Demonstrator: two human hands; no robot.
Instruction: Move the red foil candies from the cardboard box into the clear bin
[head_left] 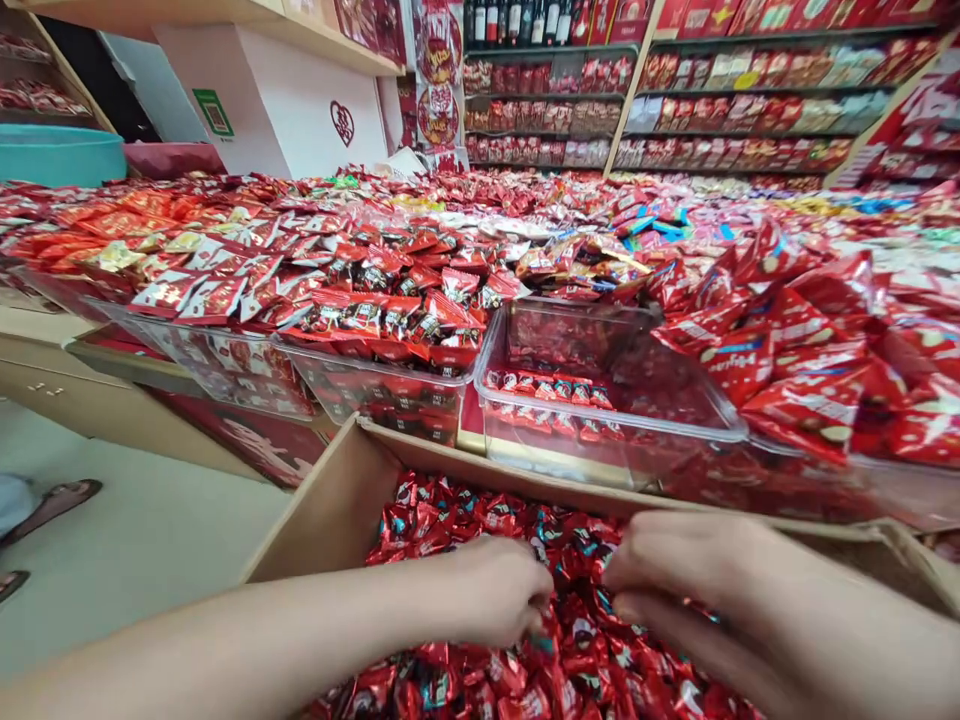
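Red-wrapped candies [585, 630] were piled in the cardboard box [330, 505]. Left hand [502, 590] and right hand [675, 565] were placed among them, grips half-curled; any hold couldn't be told. Gathering seemed under way; a scooping closure was probably called for. Just beyond, a clear tub [675, 426] was sparsely filled.

The fingertips of the left hand [506, 590] and the blurred right hand [679, 560] are hidden among red-wrapped candies [442, 690] — whether either grips a piece cannot be told. Both forearms [300, 630] and the cardboard box [319, 520] run out of the frame. At the left edge a bystander [13, 500] is cropped to lower leg and sandaled feet [67, 497] — and the wine bottles' [515, 22] labels are too small to read.
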